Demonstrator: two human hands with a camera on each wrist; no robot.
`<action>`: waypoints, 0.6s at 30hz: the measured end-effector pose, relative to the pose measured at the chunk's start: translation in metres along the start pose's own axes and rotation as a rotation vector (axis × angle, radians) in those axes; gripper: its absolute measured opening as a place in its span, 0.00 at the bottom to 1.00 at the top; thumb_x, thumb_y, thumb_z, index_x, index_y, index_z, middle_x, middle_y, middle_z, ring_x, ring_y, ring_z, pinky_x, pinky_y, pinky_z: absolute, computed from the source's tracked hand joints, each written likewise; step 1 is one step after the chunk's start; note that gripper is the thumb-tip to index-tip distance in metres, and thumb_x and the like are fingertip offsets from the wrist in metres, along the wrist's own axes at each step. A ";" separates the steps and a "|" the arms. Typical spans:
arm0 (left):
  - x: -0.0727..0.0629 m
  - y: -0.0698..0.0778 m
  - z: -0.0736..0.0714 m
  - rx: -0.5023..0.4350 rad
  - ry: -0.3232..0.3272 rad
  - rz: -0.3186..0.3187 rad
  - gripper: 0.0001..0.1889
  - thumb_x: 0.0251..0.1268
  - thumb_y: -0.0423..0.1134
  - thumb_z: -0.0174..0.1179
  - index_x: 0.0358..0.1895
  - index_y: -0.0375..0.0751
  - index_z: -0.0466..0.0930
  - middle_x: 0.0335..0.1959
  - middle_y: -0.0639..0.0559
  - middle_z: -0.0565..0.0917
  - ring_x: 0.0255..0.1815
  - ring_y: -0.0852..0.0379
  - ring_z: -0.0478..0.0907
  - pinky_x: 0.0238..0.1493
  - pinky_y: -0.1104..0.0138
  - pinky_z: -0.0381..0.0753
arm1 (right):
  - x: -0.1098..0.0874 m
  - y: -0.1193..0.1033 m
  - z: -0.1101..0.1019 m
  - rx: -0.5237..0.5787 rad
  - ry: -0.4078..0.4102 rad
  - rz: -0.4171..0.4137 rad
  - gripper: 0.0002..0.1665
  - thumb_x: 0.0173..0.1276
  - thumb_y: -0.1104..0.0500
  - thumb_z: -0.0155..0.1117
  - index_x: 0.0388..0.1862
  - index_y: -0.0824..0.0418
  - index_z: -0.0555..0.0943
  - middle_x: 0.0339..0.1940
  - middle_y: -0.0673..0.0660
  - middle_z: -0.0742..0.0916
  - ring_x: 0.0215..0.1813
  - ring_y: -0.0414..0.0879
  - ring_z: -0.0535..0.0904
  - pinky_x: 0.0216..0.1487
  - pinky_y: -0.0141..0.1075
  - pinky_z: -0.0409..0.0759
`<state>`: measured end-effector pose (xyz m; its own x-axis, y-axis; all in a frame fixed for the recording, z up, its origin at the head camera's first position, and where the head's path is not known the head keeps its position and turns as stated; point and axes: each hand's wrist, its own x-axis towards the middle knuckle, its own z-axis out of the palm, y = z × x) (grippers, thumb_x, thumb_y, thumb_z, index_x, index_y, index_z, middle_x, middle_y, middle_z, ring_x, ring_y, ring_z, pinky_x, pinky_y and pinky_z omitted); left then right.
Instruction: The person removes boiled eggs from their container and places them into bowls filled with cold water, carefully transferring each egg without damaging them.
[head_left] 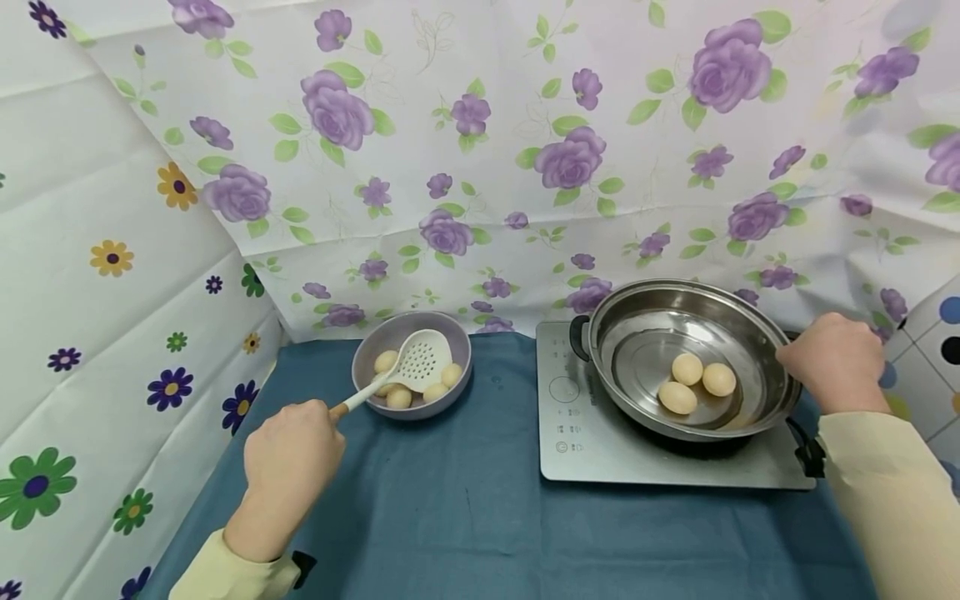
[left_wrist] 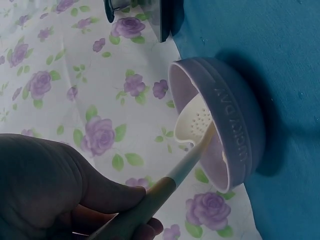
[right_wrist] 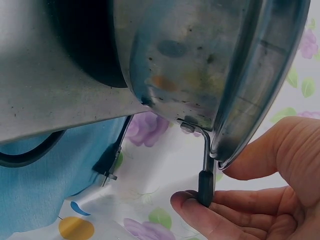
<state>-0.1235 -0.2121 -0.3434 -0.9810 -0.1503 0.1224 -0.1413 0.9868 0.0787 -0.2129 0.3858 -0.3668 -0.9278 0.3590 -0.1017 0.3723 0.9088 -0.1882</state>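
Our left hand (head_left: 294,462) grips the skimmer (head_left: 408,367) at the bowl (head_left: 433,409), left of the pan (head_left: 626,335); right hand (head_left: 838,362) grasps pan's handle (right_wrist: 205,186). We should keep skimmer level, sparing eggs (head_left: 398,397).

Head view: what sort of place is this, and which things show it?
Probably a kitchen or cooking corner: a pot of eggs on a hob, and a skimmer and a bowl of more eggs.

Lavender-grey bowl (left_wrist: 239,122), white skimmer (head_left: 426,360), beige eggs (head_left: 678,397), silver pan (head_left: 641,354), blue tablecloth (head_left: 457,500), white backdrop (head_left: 498,179) patterned with purple roses (head_left: 337,110).
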 end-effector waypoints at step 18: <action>0.008 0.000 0.006 0.000 -0.009 -0.003 0.15 0.62 0.44 0.56 0.21 0.39 0.79 0.11 0.46 0.71 0.10 0.50 0.66 0.08 0.60 0.60 | -0.002 -0.001 -0.001 0.013 0.012 -0.007 0.35 0.53 0.47 0.62 0.35 0.83 0.75 0.32 0.83 0.77 0.30 0.72 0.75 0.14 0.45 0.71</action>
<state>-0.1318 -0.2130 -0.3485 -0.9817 -0.1531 0.1128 -0.1447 0.9863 0.0791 -0.2117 0.3843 -0.3653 -0.9305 0.3556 -0.0882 0.3662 0.9085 -0.2012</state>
